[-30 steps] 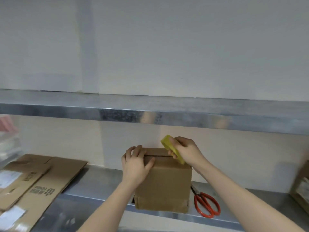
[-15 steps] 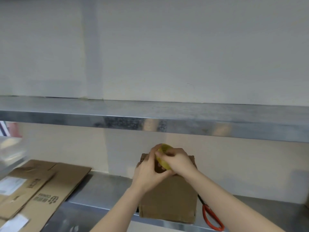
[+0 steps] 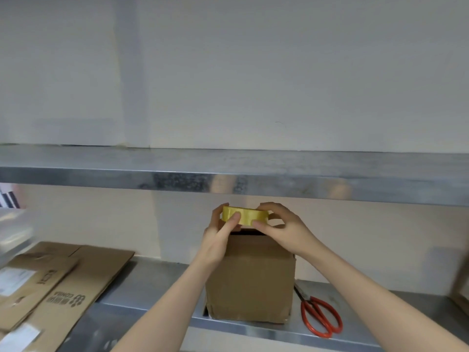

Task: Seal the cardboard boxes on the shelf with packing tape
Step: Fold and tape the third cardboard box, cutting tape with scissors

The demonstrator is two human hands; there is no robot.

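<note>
Your L hand (image 3: 217, 241) and R hand (image 3: 288, 231) both pinch tape (image 3: 245, 216), held flat just above box (image 3: 250, 280). Box upright at shelf (image 3: 152, 283) edge; contents not visible. Scissors (image 3: 320, 316) right of box.

Soft, even, fairly dim light, with a cool grey cast on the wall (image 3: 279, 72). The front of the upper shelf (image 3: 101, 174) shows dull, smeared reflections. A small dark shadow sits at the base of the cardboard box (image 3: 248, 283). The left edge is motion-blurred; shelf lines bow slightly

Tape (image 3: 250, 215) in L hand (image 3: 220, 237), R hand (image 3: 285, 231)
</note>
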